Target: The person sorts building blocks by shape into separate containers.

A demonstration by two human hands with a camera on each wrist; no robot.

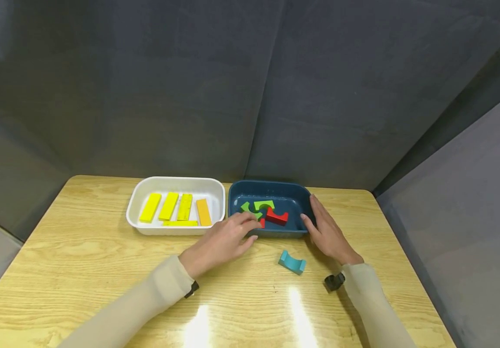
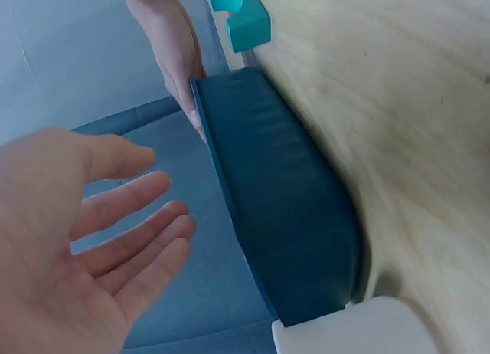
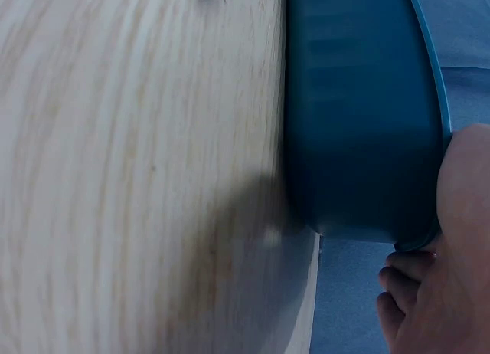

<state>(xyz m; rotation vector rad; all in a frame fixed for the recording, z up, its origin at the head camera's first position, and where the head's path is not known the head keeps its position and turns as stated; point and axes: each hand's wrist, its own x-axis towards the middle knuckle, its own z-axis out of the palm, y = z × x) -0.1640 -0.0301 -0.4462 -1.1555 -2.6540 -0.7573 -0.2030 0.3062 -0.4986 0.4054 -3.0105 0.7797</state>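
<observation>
My left hand (image 1: pixel 226 238) hangs over the near left rim of the dark blue tub (image 1: pixel 276 234), fingers loosely bent. In the left wrist view that hand (image 2: pixel 115 231) has nothing between its fingers. Close by its fingertips in the head view lie a red arch block (image 1: pixel 277 217), a partly hidden red piece (image 1: pixel 262 223) and green arch blocks (image 1: pixel 264 204). My right hand (image 1: pixel 330 234) grips the tub's right end, thumb over the rim and fingers along the outside. A teal arch block (image 1: pixel 292 262) lies on the table in front of the tub.
A white tub (image 1: pixel 167 231) stands just left of the blue one. It holds several yellow blocks (image 1: pixel 150 208) and an orange block (image 1: pixel 204 212). Both tubs stand near the far edge of the wooden table (image 1: pixel 102 270), with grey cloth panels (image 1: pixel 180 96) behind.
</observation>
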